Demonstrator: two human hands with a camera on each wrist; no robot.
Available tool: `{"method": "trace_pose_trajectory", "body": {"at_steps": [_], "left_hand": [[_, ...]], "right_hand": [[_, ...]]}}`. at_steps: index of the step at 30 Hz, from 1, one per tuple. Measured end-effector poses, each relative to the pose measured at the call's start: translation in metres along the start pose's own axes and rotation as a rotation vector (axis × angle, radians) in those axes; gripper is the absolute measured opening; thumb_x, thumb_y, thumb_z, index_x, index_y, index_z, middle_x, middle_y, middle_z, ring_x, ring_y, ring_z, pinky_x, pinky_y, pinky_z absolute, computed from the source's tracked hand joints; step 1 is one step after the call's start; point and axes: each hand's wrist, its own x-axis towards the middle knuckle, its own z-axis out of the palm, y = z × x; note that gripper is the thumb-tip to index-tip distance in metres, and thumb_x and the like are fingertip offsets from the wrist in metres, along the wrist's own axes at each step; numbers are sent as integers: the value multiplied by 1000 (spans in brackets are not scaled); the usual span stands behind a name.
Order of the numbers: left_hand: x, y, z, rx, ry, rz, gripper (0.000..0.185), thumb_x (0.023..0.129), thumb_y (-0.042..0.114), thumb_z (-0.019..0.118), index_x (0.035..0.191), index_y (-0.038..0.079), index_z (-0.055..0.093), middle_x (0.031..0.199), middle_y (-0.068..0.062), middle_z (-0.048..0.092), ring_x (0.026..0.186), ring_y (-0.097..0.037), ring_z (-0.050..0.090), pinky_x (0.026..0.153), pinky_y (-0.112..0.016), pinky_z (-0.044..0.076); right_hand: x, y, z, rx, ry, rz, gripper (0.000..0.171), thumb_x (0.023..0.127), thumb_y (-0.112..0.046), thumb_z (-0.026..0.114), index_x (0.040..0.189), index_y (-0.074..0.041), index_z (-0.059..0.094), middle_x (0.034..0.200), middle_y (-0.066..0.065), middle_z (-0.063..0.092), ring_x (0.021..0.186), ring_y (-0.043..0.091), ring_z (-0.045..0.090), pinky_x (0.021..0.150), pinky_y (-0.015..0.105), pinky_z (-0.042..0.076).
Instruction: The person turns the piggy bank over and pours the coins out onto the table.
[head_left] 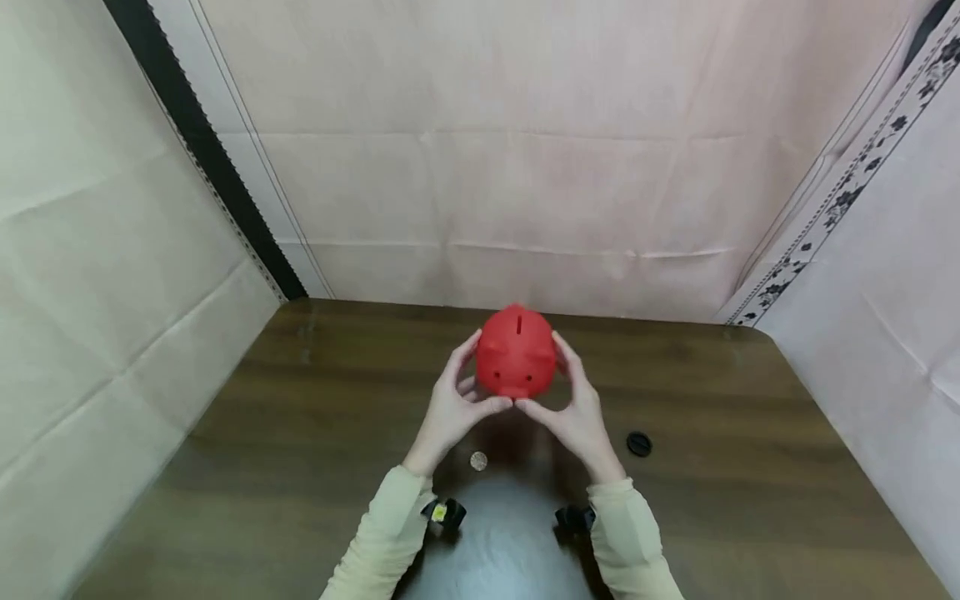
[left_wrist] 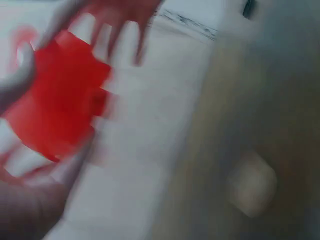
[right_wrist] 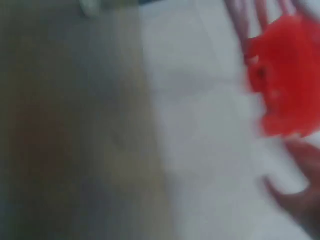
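dark wood table [head_left: 750, 500], pale paper walls | left hand [head_left: 453, 404], right hand [head_left: 573, 408] clasp red piggy bank [head_left: 516, 352]

My right wrist view is heavily blurred. At the upper right I see a bright red, rounded plastic piggy bank [right_wrist: 285, 80] with a small dark spot on its left side. Pale fingers [right_wrist: 300, 195] of my right hand [right_wrist: 300, 200] reach up under the bank from the lower right corner, and more fingers show as pinkish streaks along its top edge; I cannot tell exactly where they touch it. Behind it lies a pale, creased sheet backdrop [right_wrist: 200, 125], and the left half is filled by a dark brown wooden table surface [right_wrist: 70, 140].
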Motion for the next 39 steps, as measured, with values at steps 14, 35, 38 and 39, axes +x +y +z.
{"method": "trace_pose_trajectory", "body": {"at_steps": [14,35,38,39], "left_hand": [[9,-15,0,107,24,-146,84,78,22,81,148,29,34,150,-5,42,112,-33,64,92,-43,56],[5,21,-2,50,-10,32,91,77,6,80,151,18,28,151,-13,40,115,-36,62,93,-41,56],[6,0,1,50,5,-44,89,79,7,79,151,17,28,151,-15,38,111,-39,64,89,-41,57],[6,-7,1,69,13,-61,90,78,8,80,151,19,28,151,-14,38,111,-39,64,89,-40,57]], "right_hand": [[4,16,4,47,-101,163,87,81,-31,79,150,-30,27,149,7,44,137,33,45,101,55,47],[8,-13,-7,-63,-40,-66,98,76,-14,83,153,-17,24,146,16,47,124,35,54,96,55,49],[8,6,2,-56,-90,17,94,79,-16,81,153,-16,23,145,18,47,126,36,54,97,56,49],[7,9,4,-41,-100,37,93,79,-15,81,153,-17,24,145,18,48,126,37,54,97,56,49]]}}
